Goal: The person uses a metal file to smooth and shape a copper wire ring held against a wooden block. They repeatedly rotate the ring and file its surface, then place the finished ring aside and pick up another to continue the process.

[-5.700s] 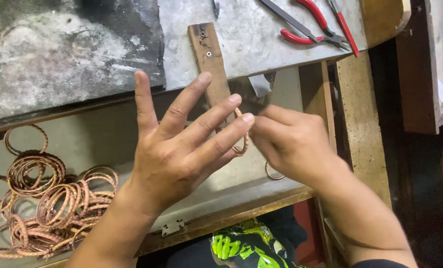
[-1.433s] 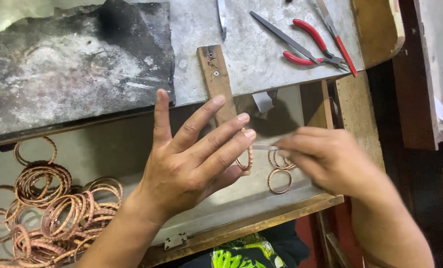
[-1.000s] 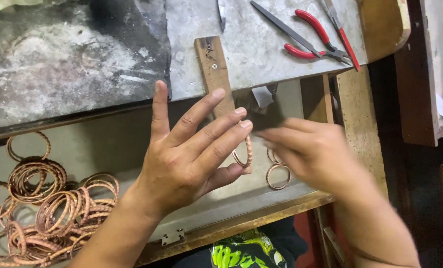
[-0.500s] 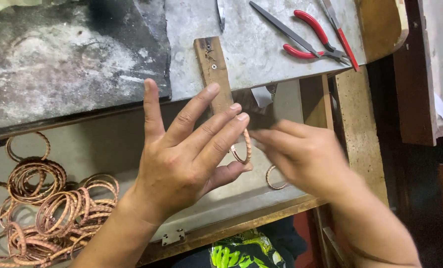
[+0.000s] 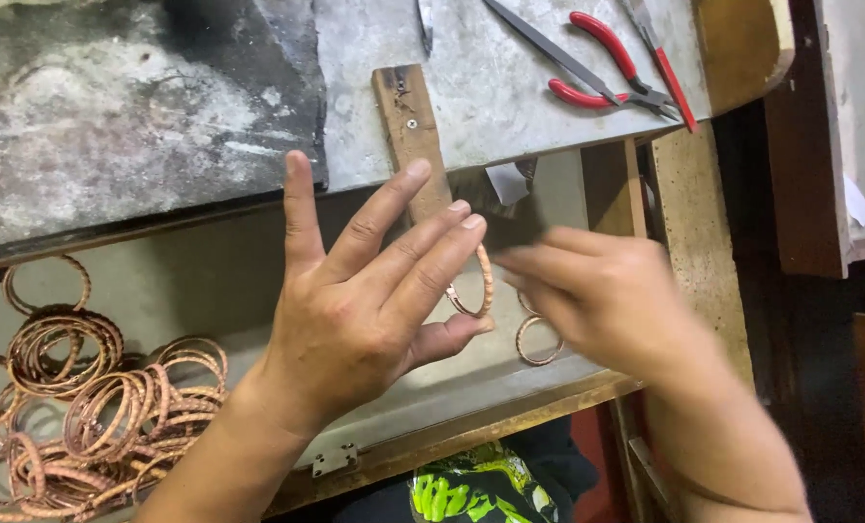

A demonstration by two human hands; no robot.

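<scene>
A pile of copper bangles [image 5: 84, 416] lies in the drawer at left. Your left hand [image 5: 365, 310], fingers spread, pinches one copper bangle [image 5: 479, 283] over the drawer. Your right hand [image 5: 607, 300] is blurred; its grip cannot be told. Red-handled pliers [image 5: 612, 63] rest on the bench top.

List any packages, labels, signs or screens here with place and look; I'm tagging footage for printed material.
Paper tag: small, pale grey-white, squarish, at the bench edge beside the wooden peg, just above the fingers of the left hand.
White slip: on the shelf at the far right, edge only.
No packages, signs or screens show.
</scene>
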